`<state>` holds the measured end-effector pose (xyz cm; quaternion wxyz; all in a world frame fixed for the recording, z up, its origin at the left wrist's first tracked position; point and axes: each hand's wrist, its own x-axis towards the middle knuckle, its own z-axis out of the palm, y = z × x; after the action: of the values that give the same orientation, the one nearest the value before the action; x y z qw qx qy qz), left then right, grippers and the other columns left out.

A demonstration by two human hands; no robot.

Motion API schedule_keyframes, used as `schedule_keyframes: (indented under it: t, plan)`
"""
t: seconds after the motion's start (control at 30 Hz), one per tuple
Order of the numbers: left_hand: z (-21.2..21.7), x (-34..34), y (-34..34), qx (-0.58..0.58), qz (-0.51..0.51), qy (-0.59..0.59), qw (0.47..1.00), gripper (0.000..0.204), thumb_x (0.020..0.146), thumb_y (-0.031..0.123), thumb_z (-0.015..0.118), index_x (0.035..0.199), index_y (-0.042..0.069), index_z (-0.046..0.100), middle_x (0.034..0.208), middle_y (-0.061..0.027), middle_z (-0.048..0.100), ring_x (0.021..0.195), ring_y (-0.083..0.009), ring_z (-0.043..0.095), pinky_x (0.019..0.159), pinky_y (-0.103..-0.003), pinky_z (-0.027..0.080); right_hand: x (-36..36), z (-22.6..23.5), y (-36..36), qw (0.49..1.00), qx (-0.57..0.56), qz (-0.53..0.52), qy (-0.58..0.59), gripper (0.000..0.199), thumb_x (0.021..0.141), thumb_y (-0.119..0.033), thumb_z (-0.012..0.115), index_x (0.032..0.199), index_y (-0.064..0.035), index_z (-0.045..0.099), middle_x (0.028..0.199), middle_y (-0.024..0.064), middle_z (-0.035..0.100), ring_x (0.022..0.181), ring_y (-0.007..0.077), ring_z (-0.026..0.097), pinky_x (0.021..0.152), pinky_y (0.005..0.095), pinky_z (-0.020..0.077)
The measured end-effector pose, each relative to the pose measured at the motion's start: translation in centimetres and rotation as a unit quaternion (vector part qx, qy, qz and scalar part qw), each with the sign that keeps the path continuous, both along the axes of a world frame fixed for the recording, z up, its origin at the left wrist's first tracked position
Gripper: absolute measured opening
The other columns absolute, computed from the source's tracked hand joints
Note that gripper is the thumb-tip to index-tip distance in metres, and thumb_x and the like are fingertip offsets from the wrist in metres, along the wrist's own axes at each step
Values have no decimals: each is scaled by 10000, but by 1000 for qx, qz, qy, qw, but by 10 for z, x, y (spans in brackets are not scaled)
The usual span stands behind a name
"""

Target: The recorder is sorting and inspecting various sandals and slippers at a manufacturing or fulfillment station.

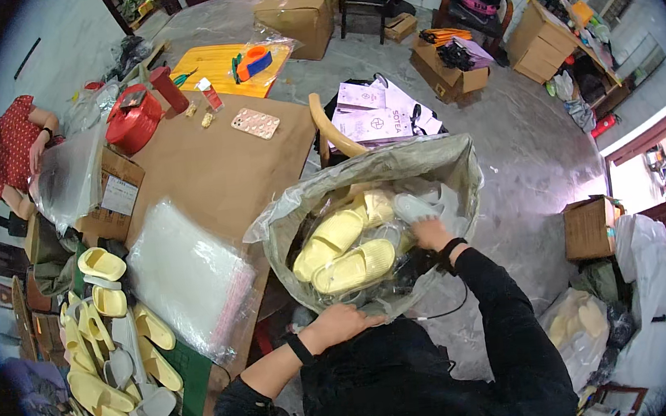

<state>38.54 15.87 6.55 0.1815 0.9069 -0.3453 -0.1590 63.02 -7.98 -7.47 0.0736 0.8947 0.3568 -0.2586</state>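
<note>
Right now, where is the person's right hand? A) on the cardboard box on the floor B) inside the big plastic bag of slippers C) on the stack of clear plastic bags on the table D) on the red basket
B: the right hand reaches into the big plastic bag, among the yellow slippers, while the left hand holds the bag's near edge.

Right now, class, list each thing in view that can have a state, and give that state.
Large plastic bag: open, holding yellow slippers.
Right hand: inside the bag, grip hidden.
Left hand: closed on the bag's near rim.
Cardboard box: closed.
Red bag: shut.
</note>
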Motion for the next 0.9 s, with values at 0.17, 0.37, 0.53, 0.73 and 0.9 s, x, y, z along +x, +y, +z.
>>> schedule_keyframes:
  t: [0.17,0.37,0.53,0.73,0.9]
  plan:
    - [-7,-3,-1,-9,3,-43,999,502,793,100,449,1272,250,429,690,-33,566,622,-217,596,523,-329,489,-89,56,120,979,132,151,33,963,518,-506,761,1332,-202,344,1420,215,170,1261,429,240,927,654,225]
    - [1,-1,1,3,9,-49,999,494,770,125,495,1252,234,462,614,-36,574,586,-211,591,501,-331,475,-124,-2,125,942,99,292,-131,410,784,-200,495,1152,-23,526,1292,181,358,1096,366,423,855,475,395]
    - [-5,-9,6,5,27,-23,999,457,788,112,467,1229,230,468,693,-44,582,612,-228,595,518,-339,486,-99,26,71,924,15,380,49,171,698,-180,575,777,-56,663,813,114,643,772,275,607,696,371,469]
    - [1,1,0,1,25,-28,999,487,772,99,475,1246,210,474,638,-40,577,615,-217,603,523,-338,477,-59,-3,-17,966,-68,176,179,245,729,-267,578,845,-70,666,836,129,651,835,298,617,717,382,477]
    - [1,-2,4,-3,50,-22,998,467,773,95,482,1227,205,491,643,-60,565,621,-242,597,526,-353,477,-31,17,66,970,67,119,203,380,758,-283,541,1058,-53,573,923,183,625,853,340,595,749,402,461]
